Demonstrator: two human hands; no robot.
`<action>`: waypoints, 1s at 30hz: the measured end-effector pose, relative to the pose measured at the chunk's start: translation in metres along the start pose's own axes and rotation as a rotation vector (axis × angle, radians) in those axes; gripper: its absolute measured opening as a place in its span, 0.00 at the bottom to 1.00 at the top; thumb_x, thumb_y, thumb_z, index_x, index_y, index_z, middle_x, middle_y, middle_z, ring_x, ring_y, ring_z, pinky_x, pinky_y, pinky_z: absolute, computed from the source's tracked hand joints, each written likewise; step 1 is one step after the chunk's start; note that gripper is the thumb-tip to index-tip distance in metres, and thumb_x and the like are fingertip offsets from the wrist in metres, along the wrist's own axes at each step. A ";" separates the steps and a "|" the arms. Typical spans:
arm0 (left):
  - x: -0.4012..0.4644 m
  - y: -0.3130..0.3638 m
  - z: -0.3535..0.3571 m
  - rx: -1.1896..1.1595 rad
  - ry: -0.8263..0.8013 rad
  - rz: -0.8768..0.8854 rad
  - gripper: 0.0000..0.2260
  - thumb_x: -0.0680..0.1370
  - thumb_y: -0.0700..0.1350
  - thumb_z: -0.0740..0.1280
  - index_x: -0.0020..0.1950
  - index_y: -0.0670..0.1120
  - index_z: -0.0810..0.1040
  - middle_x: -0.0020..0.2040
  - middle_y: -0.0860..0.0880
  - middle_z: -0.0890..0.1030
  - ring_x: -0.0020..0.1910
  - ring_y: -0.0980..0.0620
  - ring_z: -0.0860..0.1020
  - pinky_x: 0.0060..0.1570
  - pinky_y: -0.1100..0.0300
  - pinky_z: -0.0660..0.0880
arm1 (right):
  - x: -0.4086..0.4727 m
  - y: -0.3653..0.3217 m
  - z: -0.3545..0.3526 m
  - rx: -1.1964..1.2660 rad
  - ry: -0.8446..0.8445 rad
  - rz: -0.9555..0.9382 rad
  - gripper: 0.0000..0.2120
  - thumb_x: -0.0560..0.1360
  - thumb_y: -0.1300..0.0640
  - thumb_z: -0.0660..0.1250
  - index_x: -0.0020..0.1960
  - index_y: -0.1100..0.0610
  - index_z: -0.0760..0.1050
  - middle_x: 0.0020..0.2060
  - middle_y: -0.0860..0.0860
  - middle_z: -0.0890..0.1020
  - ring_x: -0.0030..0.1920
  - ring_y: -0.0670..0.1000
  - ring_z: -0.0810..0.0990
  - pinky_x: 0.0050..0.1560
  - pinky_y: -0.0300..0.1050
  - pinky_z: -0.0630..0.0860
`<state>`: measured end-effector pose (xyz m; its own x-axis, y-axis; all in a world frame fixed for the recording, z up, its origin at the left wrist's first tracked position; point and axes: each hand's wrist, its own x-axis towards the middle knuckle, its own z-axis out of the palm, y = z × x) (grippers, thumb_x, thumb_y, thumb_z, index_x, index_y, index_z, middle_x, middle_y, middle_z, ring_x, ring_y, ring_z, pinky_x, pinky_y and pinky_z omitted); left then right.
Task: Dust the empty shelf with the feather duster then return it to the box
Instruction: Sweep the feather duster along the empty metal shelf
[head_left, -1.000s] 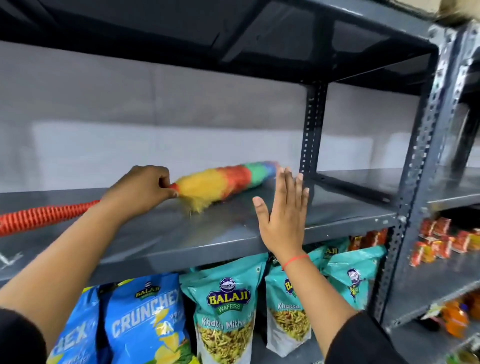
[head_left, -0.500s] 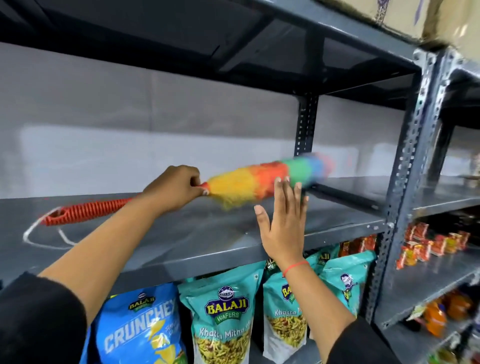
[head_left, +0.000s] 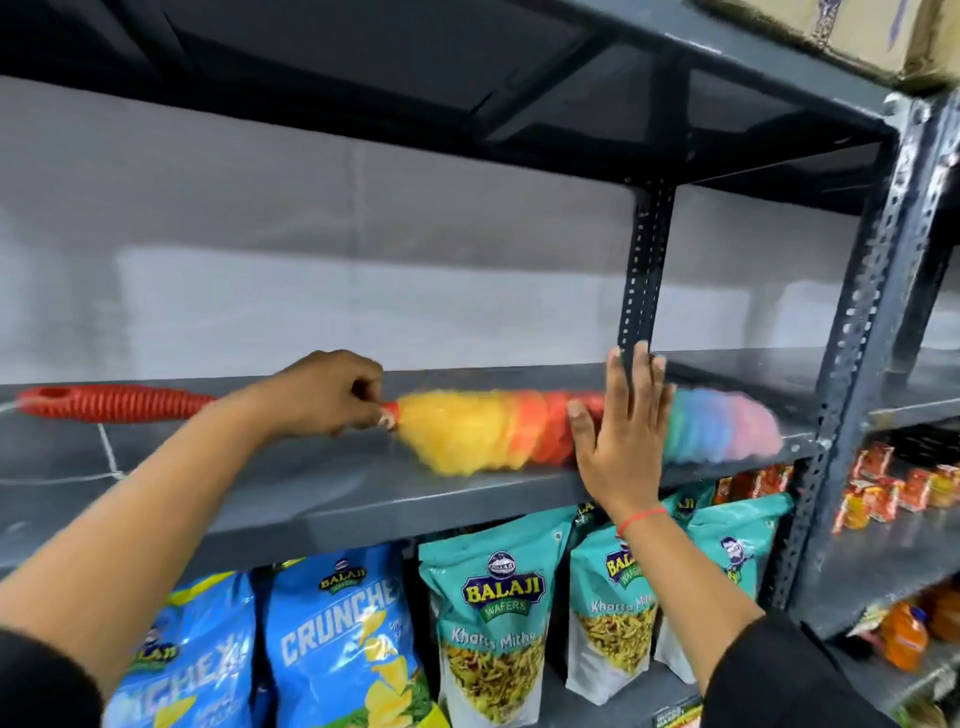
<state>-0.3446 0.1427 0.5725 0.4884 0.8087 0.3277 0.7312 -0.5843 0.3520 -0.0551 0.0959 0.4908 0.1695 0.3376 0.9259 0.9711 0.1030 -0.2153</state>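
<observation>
A rainbow feather duster (head_left: 467, 434) lies along the empty grey metal shelf (head_left: 322, 499), its fluffy head blurred and reaching the right upright. My left hand (head_left: 324, 395) is closed around its ribbed red handle (head_left: 114, 404), just behind the yellow feathers. My right hand (head_left: 626, 431) is raised flat with fingers together, palm toward the shelf's front edge, covering the middle of the duster head. A cardboard box (head_left: 883, 31) sits on the top shelf at the upper right, only partly in view.
Blue and teal snack bags (head_left: 488, 618) fill the shelf below. Perforated steel uprights (head_left: 641, 270) divide the bays. Small red-orange packets (head_left: 904, 483) and orange bottles (head_left: 906, 636) stand on the right bay's lower shelves. A white wall lies behind.
My left hand has swept the duster rightward along the shelf, its head now reaching the right post. The right hand stays raised at the shelf's front edge. The view shifted right.
</observation>
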 end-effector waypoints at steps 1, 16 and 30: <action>-0.007 -0.008 -0.002 0.062 0.010 -0.023 0.14 0.71 0.47 0.72 0.30 0.49 0.70 0.28 0.53 0.75 0.22 0.60 0.71 0.27 0.61 0.65 | 0.000 -0.002 -0.001 0.005 0.002 0.006 0.34 0.77 0.36 0.43 0.72 0.60 0.56 0.72 0.63 0.57 0.72 0.61 0.50 0.70 0.63 0.47; -0.084 -0.085 -0.061 0.229 0.259 -0.182 0.14 0.71 0.50 0.73 0.30 0.49 0.72 0.29 0.50 0.75 0.31 0.50 0.72 0.31 0.58 0.67 | -0.035 -0.118 0.017 0.069 -0.058 -0.279 0.29 0.79 0.41 0.46 0.64 0.61 0.70 0.63 0.61 0.74 0.67 0.59 0.61 0.68 0.60 0.53; -0.086 -0.098 -0.055 0.245 0.359 -0.325 0.15 0.71 0.55 0.71 0.31 0.48 0.72 0.34 0.47 0.77 0.38 0.45 0.75 0.35 0.56 0.68 | -0.038 -0.114 0.022 0.111 0.080 -0.309 0.25 0.79 0.41 0.47 0.69 0.56 0.58 0.68 0.56 0.58 0.70 0.61 0.55 0.70 0.59 0.47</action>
<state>-0.4848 0.1268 0.5579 0.0567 0.8460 0.5301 0.9282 -0.2403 0.2842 -0.1760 0.0922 0.4732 -0.1129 0.2003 0.9732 0.9551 0.2921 0.0507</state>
